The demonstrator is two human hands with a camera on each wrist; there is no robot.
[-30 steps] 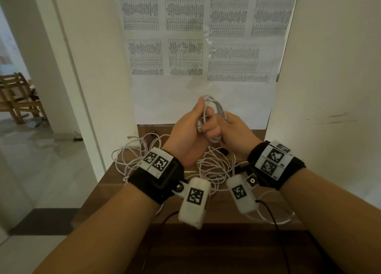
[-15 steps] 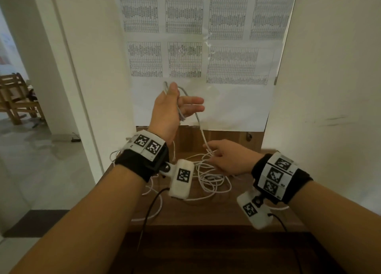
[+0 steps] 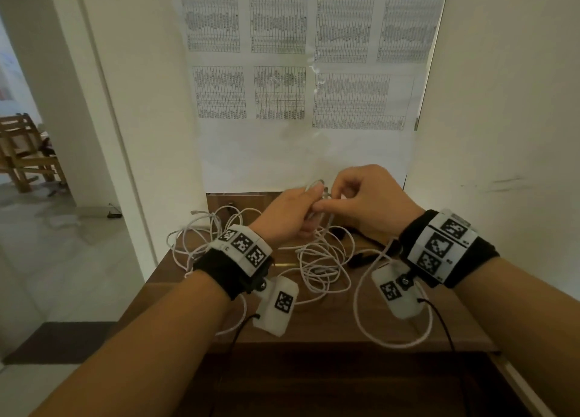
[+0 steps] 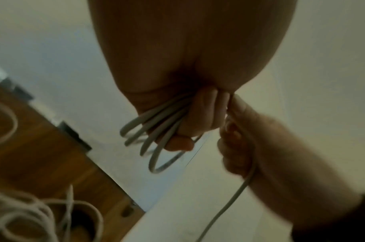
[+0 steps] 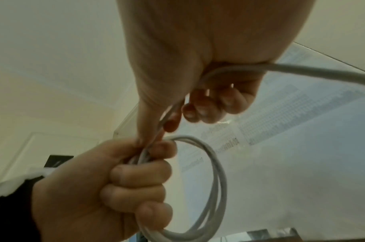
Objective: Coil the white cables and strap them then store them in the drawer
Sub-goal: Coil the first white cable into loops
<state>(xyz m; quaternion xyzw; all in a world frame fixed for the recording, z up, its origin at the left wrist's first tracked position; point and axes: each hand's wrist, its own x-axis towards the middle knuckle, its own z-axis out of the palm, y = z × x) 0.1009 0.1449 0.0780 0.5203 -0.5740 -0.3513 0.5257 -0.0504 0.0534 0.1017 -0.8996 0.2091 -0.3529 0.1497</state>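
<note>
A small coil of white cable is gripped in the curled fingers of my left hand, above the back of the wooden cabinet top. Its loops stick out past the fingers. My right hand meets it from the right and pinches the free strand between thumb and forefinger, right at the coil. The rest of that cable lies in loose loops on the top below the hands. More white cable is tangled at the left edge.
A black item lies on the top under my right wrist. White walls close in on both sides, with printed sheets on the back wall. A doorway with a wooden chair opens at the left.
My left hand has come down from its raised position. My right hand has lifted off the table and brought the strand to the coil, so both hands now meet again.
</note>
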